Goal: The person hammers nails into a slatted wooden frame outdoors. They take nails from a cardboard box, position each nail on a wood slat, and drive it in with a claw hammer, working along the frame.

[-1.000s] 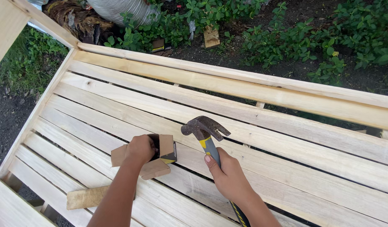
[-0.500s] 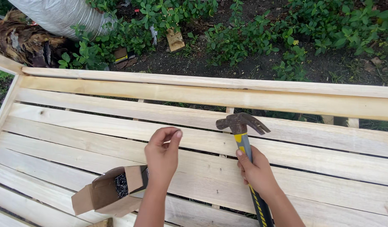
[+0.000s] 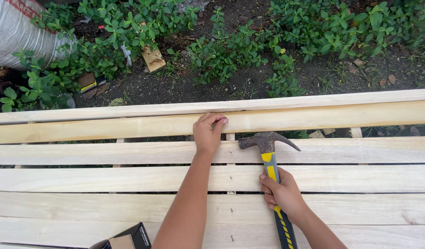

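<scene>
- Head view: the right hand (image 3: 284, 193) is wrapped tight around the hammer (image 3: 270, 161), low on its yellow-and-black handle, with the steel claw head resting on a slat (image 3: 83, 153).
- The hammer looks head-heavy and stiff; the ribbed grip section is probably the surest hold, far down for swing.
- The left hand (image 3: 208, 133) rests on the top rail (image 3: 337, 117), fingertips pinched together at its edge. Whether a nail sits between them I cannot tell.
- The slats are pale raw wood, likely light, rigid, a bit splintery; small nail heads show down the middle line.
- A small open box (image 3: 129, 237) lies at the bottom edge, near the left forearm.
- Beyond the frame: plants (image 3: 231, 50), soil, a white sack (image 3: 19, 32).
</scene>
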Demonstrator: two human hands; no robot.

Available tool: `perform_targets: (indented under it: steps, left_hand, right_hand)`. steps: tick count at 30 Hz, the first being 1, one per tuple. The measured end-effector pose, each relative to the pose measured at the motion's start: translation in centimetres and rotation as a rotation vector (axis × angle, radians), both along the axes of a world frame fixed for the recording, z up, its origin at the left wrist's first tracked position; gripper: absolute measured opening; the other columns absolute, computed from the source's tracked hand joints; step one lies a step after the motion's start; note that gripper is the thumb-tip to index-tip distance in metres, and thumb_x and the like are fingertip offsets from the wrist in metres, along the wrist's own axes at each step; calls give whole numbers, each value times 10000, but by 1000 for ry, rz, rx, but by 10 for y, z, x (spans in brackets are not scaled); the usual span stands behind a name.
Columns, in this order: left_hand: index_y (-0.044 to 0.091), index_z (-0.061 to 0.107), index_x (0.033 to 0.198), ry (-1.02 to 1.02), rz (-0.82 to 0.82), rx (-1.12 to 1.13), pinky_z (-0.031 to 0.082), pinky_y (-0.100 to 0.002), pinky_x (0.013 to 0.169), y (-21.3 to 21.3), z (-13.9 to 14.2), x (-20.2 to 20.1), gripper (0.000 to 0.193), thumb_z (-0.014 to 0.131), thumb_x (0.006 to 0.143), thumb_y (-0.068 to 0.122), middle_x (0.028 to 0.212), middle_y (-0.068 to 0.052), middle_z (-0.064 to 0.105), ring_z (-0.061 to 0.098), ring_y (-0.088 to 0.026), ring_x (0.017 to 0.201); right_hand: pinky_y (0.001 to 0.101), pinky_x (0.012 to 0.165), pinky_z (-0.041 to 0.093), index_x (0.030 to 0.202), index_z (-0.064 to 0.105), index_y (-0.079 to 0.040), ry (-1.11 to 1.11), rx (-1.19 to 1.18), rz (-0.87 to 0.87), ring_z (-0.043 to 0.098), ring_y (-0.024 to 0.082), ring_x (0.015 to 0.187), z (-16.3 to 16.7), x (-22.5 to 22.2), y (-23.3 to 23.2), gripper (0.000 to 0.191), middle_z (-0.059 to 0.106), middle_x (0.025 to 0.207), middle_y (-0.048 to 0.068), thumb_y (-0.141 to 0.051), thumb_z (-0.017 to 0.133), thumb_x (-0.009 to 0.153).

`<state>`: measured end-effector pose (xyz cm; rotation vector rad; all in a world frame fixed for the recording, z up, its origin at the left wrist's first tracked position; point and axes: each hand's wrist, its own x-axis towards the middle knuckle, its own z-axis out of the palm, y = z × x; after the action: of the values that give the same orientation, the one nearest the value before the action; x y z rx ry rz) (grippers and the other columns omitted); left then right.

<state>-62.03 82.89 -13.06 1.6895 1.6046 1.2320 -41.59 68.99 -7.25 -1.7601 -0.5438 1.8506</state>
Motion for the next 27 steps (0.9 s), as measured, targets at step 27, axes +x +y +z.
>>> perform_targets:
  steps: [27]
  left_hand:
    - [176,781,855,288,55,-26,375,-390,893,-3,1,10,137,769,866,311,916,59,739,647,-176,949]
  right_hand:
    - [320,405,370,934,503,-28,-33,-22,-74,399,122,449,3,-4,-6,237,475,639,38,-234,611,978]
